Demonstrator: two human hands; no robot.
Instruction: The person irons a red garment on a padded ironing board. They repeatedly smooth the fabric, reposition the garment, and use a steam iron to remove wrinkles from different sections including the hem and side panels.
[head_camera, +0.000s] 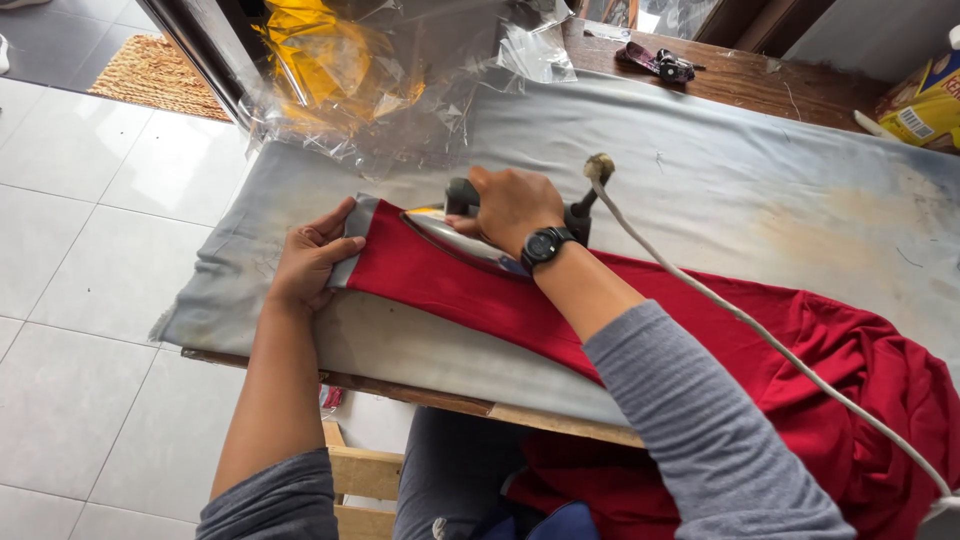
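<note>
My right hand is closed around the handle of the iron, which sits flat on the red garment. My left hand lies open, fingers stretched, and presses the grey cuff of the sleeve flat on the worktop, just beside the tip of the iron. The sleeve lies across the grey padded cover; the rest of the garment hangs bunched over the near edge at my right. The white cord runs from the iron over the cloth. A crumpled plastic bag lies at the far edge.
</note>
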